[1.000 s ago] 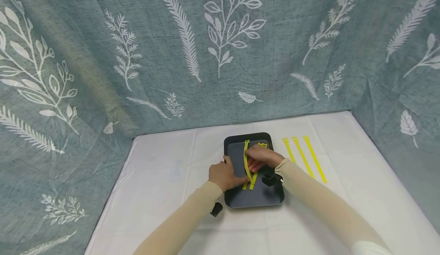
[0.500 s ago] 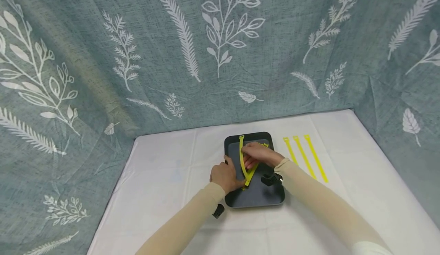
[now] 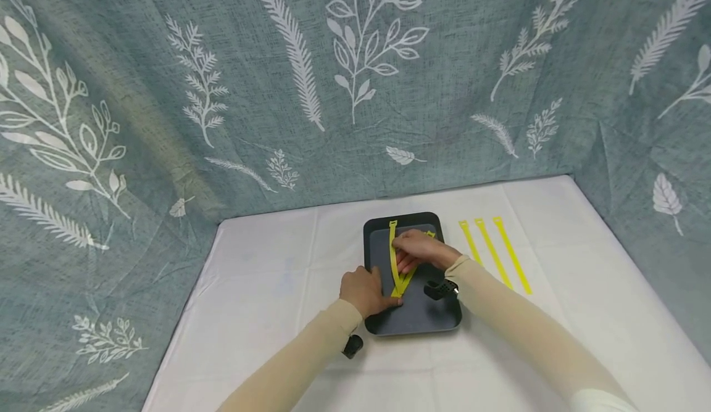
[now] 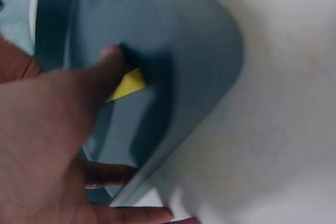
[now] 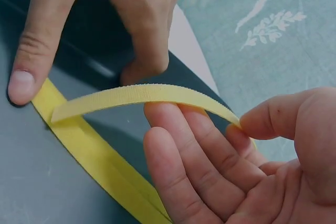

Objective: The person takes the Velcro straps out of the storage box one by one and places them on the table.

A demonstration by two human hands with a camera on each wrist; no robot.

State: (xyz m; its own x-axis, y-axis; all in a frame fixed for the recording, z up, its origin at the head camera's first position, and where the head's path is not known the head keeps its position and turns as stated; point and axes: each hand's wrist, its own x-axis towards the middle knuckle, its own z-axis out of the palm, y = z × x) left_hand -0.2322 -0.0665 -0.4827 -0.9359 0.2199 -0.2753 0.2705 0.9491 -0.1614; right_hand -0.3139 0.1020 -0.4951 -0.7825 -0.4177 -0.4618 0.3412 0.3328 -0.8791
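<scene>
In the head view my right hand is above a dark grey tray. Its thumb and index finger pinch a yellow hook-and-loop cable tie with a slotted head, and the right wrist view shows this tie bowed upward over the other fingers. Its free tail meets another yellow tie lying flat in the tray. My left hand reaches over the tray's left side, the straight thumb pressing at the flat tie's end. Yellow tie heads lie partly hidden behind the right hand.
Three more yellow ties lie side by side on the white cloth, right of the tray. A patterned green-grey curtain stands behind the table and along its sides. A black wrist camera hangs beneath the right wrist.
My right hand has shifted slightly left with the pinched tie. The flat ties' near ends have come together toward the left, and the left thumb has moved down beside them.
</scene>
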